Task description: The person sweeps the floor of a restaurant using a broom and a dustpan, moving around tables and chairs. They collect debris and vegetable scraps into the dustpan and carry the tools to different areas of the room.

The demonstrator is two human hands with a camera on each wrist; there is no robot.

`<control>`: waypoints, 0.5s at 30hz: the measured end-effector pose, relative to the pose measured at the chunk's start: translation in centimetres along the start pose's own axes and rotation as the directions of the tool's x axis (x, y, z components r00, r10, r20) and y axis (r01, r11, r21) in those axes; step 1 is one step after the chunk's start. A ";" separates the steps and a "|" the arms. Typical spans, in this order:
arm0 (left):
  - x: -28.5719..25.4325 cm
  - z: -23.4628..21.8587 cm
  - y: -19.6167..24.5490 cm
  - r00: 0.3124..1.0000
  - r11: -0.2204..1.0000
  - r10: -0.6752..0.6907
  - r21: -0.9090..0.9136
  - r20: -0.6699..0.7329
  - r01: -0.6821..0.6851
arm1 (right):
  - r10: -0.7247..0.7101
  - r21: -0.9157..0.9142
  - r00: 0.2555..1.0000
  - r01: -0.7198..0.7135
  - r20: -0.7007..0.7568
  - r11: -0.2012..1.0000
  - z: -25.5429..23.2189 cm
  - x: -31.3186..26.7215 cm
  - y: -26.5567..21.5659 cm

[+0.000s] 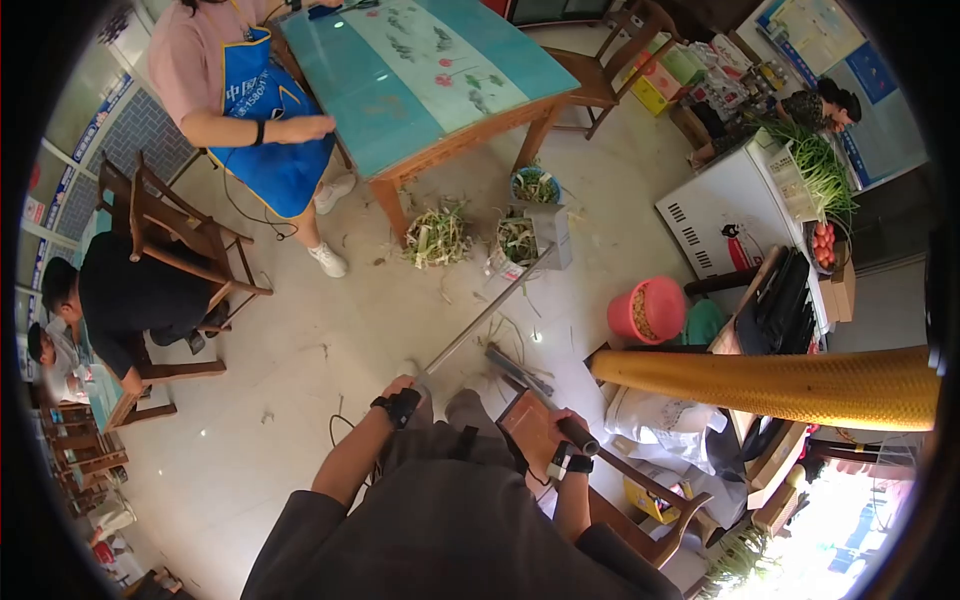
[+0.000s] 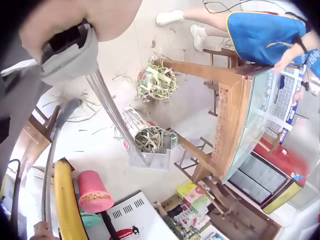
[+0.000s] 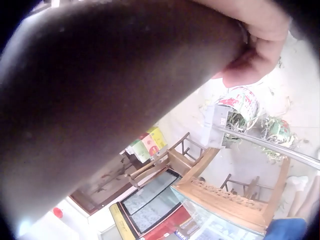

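In the head view my left hand [image 1: 402, 385] grips the top of a long metal handle. At its far end a grey dustpan [image 1: 556, 238] with a toothed edge sits against a white bucket [image 1: 500, 264] filled with leafy scraps. My right hand [image 1: 566, 424] holds the thick dark handle of a broom [image 1: 530, 376], whose dark head is low over the floor. That handle [image 3: 120, 85] fills much of the right wrist view, with fingers [image 3: 250, 67] curled round it. The left wrist view shows the dustpan [image 2: 150, 160] overlapping the bucket's rim.
More scrap-filled containers [image 1: 438, 238] stand by a glass-topped table [image 1: 350, 110], beside a person in a blue apron [image 1: 262, 120]. Leaf bits litter the floor. A pink bucket [image 1: 622, 315], a yellow pole-like roll [image 1: 770, 385] and a wooden chair [image 1: 640, 545] are on the right.
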State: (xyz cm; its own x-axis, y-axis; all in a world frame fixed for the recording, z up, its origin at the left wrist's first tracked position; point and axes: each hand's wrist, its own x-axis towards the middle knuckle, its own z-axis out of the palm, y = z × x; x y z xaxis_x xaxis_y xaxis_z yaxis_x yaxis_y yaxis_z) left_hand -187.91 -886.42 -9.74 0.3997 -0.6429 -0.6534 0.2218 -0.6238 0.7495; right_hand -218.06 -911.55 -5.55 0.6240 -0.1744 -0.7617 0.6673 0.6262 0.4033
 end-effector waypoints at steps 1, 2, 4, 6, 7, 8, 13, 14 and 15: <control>0.5 -0.2 0.4 0.959 0.816 -0.264 -0.507 0.100 0.277 | 0.009 0.011 1.000 -0.009 0.004 1.000 0.1 0.2 -0.3; 1.0 -0.2 0.8 0.854 0.369 -0.472 -0.831 0.217 0.416 | 0.019 0.020 1.000 -0.019 0.008 1.000 0.3 0.3 -0.5; 0.7 0.1 1.4 0.699 -0.183 -0.623 -0.934 0.350 0.306 | 0.017 0.044 1.000 -0.018 0.007 0.999 0.8 0.1 -0.5; -0.5 0.6 1.4 0.629 -0.364 -0.625 -0.885 0.463 0.290 | 0.011 0.076 1.000 -0.011 0.001 0.997 0.9 -0.4 -0.4; -1.1 0.9 1.4 0.631 -0.425 -0.565 -0.843 0.532 0.330 | 0.023 0.101 1.000 -0.022 -0.004 0.995 1.1 -0.6 -0.2; -1.8 1.1 1.6 0.624 -0.479 -0.505 -0.796 0.596 0.372 | 0.034 0.128 0.999 -0.032 -0.011 0.991 1.1 -0.7 0.0; -1.0 2.6 2.3 0.528 -0.683 -0.363 -0.605 0.768 0.410 | 0.055 0.085 0.998 -0.053 -0.024 0.995 -0.2 -0.1 -0.4; -0.5 2.9 2.1 0.493 -0.738 -0.350 -0.559 0.796 0.379 | 0.049 0.070 0.999 -0.048 -0.019 0.996 -0.7 0.3 -0.7; -0.3 3.0 2.8 0.432 -0.832 -0.308 -0.460 0.848 0.310 | 0.048 0.076 0.999 -0.046 -0.018 0.996 -0.8 0.4 -0.7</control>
State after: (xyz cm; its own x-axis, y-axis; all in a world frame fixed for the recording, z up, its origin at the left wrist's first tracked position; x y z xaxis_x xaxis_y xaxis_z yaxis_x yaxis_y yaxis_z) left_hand -190.02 -889.32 -7.73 -0.6500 -0.4620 -0.6034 0.3484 0.5246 -0.7768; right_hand -218.59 -911.42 -6.57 0.6477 -0.1302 -0.7507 0.6667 0.5738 0.4757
